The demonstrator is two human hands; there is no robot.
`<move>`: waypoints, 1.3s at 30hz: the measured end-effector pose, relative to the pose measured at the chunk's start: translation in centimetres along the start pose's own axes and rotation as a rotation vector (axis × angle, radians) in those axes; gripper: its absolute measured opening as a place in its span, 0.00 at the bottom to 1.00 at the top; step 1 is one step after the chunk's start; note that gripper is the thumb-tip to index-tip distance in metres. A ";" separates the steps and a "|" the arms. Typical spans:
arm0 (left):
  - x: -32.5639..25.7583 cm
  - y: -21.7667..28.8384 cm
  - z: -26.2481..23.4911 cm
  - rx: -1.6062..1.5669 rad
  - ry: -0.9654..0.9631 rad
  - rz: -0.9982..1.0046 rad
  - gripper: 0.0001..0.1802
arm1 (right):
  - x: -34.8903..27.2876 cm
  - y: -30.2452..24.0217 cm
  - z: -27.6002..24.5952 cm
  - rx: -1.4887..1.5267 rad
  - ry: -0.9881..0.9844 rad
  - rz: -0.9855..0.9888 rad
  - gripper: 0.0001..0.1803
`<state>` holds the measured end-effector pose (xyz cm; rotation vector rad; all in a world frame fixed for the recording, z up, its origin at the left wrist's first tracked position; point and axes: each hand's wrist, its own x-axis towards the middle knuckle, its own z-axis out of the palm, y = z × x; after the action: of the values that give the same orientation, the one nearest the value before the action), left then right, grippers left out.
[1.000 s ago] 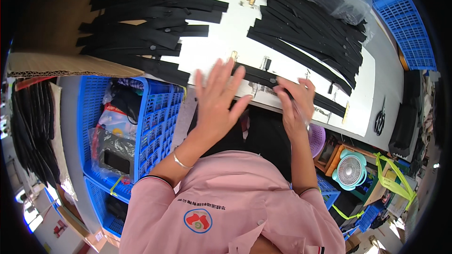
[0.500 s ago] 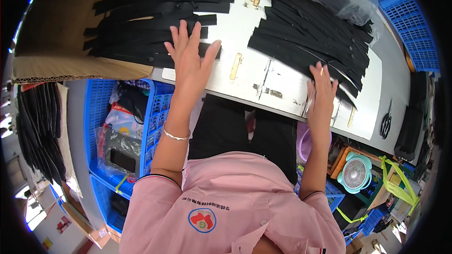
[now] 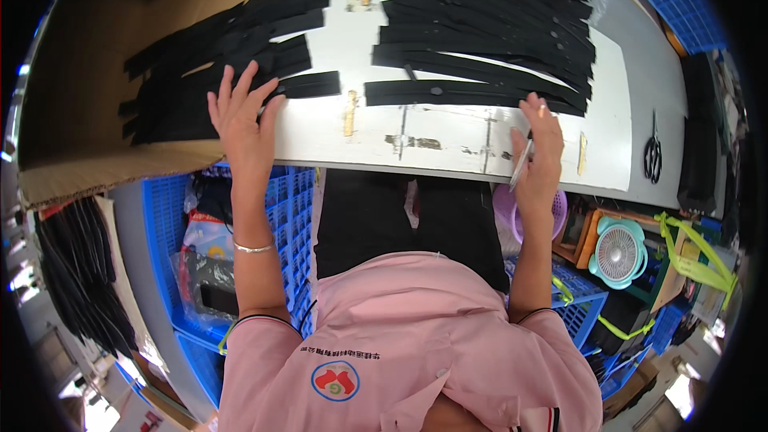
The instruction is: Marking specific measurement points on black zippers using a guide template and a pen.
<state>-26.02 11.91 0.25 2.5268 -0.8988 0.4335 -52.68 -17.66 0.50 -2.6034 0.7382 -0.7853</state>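
Head view: our hands at the white board with the black strips.

Our left hand (image 3: 242,116) lies flat with fingers spread, gripping nothing, on the near edge of the left pile of black strips (image 3: 212,64) that spills from the white board (image 3: 448,132) onto the cardboard (image 3: 96,72). Our right hand (image 3: 542,152) is closed around a thin pen-like tool (image 3: 522,162) at the board's near edge, just below the right pile of strips (image 3: 488,40). Scissors (image 3: 653,152) lie well off to the right.

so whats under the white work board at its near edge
Below the white work board show blue crates holding bagged items, the person's dark trousers, a purple basket and a small fan. Anything directly beneath the board is covered.
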 end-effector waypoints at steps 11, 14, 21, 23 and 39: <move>-2.9 14.4 3.4 -0.388 -0.097 0.248 0.11 | -1.3 1.2 -0.7 -0.030 0.167 -0.113 0.24; -3.9 17.8 5.8 -0.457 -0.128 0.285 0.13 | -2.7 -0.2 -1.2 0.080 0.228 -0.146 0.24; -4.7 19.7 5.4 -0.404 -0.194 0.339 0.25 | -5.8 1.6 -0.9 -0.066 0.037 -0.086 0.25; -5.6 18.7 4.9 -0.348 -0.219 0.332 0.25 | -6.0 3.0 -1.9 -0.070 0.066 -0.052 0.25; -7.4 12.8 2.4 -0.233 -0.215 0.082 0.30 | -5.1 6.6 -3.6 -0.321 0.166 0.024 0.16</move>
<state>-39.53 5.61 -1.29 2.3582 -1.0675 0.0744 -60.98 -20.73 -1.68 -2.8263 1.0164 -0.9537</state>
